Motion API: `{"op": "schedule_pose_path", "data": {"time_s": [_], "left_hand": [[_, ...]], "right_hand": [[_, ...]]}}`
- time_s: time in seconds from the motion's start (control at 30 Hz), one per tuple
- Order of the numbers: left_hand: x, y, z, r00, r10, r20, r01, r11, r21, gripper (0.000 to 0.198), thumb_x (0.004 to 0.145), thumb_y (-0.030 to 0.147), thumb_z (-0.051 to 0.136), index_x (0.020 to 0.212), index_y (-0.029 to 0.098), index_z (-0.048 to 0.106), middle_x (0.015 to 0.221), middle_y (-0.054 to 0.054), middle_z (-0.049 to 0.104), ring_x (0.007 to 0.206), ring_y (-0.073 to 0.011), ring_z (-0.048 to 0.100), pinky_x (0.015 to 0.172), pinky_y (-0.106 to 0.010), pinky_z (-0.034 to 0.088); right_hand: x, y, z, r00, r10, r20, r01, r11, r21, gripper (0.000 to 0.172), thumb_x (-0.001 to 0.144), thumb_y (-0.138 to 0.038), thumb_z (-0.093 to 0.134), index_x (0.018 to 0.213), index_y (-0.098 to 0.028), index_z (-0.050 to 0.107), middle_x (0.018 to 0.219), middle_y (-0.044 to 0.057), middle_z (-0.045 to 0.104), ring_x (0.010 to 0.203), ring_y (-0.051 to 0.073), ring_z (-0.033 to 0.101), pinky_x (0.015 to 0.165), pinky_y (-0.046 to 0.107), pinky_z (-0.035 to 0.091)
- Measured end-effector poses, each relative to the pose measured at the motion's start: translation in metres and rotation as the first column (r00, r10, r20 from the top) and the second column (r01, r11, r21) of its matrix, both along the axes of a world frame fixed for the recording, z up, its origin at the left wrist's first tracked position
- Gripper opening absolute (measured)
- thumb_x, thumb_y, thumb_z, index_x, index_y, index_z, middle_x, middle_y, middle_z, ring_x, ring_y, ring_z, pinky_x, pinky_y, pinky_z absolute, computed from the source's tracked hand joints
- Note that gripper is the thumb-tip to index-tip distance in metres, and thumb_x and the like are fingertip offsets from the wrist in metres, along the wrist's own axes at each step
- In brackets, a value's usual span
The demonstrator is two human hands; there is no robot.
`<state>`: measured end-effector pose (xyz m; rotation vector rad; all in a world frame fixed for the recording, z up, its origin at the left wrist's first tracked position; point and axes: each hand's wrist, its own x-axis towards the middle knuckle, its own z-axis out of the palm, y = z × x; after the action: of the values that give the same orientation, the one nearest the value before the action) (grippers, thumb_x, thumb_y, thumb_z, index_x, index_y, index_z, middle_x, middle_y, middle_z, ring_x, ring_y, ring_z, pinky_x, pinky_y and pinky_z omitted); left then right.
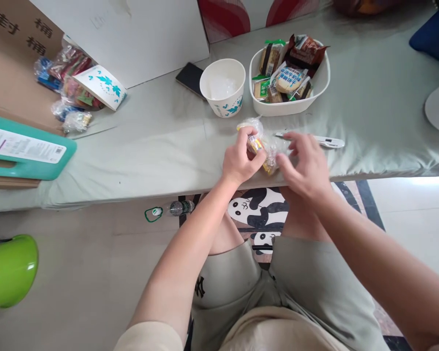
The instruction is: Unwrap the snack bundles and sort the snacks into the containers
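Observation:
My left hand (242, 158) is closed on a crinkled clear plastic packet (259, 146) with yellow and red bits showing through, held just above the bed-like surface near its front edge. My right hand (307, 163) is at the packet's right side, slightly blurred. Its thumb and fingers are apart, with the thumb by the plastic. A white utility knife (329, 141) lies partly behind the right hand. Behind the packet stands a white paper cup (223, 105) with blue leaves and some clear plastic inside. Beside it, a white tub (289, 108) contains several wrapped snacks.
A dark phone (190, 79) lies behind the cup. To the left, a tipped leaf-print cup (101, 87) spills wrapped snacks beside a cardboard box (14, 63) and a teal handled case (58, 158). On the floor are a plastic bottle (181, 208) and a green bin (12, 270).

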<state>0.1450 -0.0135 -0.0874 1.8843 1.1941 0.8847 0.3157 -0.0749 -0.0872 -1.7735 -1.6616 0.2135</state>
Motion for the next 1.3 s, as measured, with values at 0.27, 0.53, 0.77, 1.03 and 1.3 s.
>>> {"op": "schedule_pose_path", "data": {"time_s": [0.27,0.53,0.77,1.03,1.3], "left_hand": [[-0.042,-0.042,0.023,0.954,0.207,-0.218,-0.165,0.967,0.194,0.050,0.085,0.039,0.076,0.126,0.023,0.053,0.068,0.005,0.056,0.064,-0.0164,0.058,0.067,-0.031,0.046],[-0.047,-0.014,0.019,0.955,0.092,-0.283,-0.099,0.995,-0.011,0.005,0.088,0.020,0.071,0.091,0.021,0.067,0.097,-0.003,0.062,0.075,-0.0142,0.058,0.074,-0.031,0.048],[-0.080,-0.011,0.002,0.960,0.276,0.046,-0.266,0.951,-0.158,0.011,0.097,0.026,0.060,0.087,0.022,0.058,0.082,0.001,0.063,0.066,-0.0106,0.059,0.063,-0.024,0.050],[-0.108,-0.008,0.003,0.780,0.616,0.108,-0.562,0.766,-0.313,0.013,0.093,0.023,0.060,0.083,0.023,0.052,0.072,0.004,0.053,0.059,-0.0083,0.056,0.053,-0.018,0.048],[-0.108,-0.010,0.014,0.813,0.582,0.010,-0.577,0.809,-0.110,0.008,0.086,0.024,0.062,0.094,0.023,0.061,0.095,-0.003,0.062,0.087,-0.0162,0.061,0.065,-0.025,0.048]], "right_hand": [[-0.011,-0.010,-0.018,0.968,0.214,0.134,-0.212,0.977,-0.030,0.029,0.089,-0.047,0.062,0.105,-0.025,0.069,0.101,0.009,0.069,0.092,0.028,0.063,0.080,0.042,0.045],[-0.004,-0.008,-0.013,0.973,0.220,-0.066,-0.223,0.974,-0.039,0.016,0.086,-0.040,0.069,0.094,-0.025,0.069,0.102,0.008,0.073,0.092,0.026,0.067,0.081,0.042,0.050],[-0.003,-0.006,-0.008,0.971,0.173,-0.162,-0.186,0.980,-0.068,0.014,0.090,-0.037,0.063,0.084,-0.025,0.067,0.093,0.007,0.073,0.091,0.025,0.067,0.075,0.039,0.050],[0.004,-0.006,-0.007,0.962,0.078,-0.261,-0.080,0.997,0.002,0.012,0.090,-0.036,0.059,0.085,-0.026,0.060,0.097,0.007,0.069,0.084,0.022,0.063,0.071,0.038,0.051],[0.004,-0.008,-0.024,0.912,-0.026,-0.410,0.096,0.984,0.152,0.028,0.080,-0.019,0.051,0.107,-0.027,0.050,0.121,0.012,0.059,0.119,0.026,0.061,0.084,0.042,0.057]]}}
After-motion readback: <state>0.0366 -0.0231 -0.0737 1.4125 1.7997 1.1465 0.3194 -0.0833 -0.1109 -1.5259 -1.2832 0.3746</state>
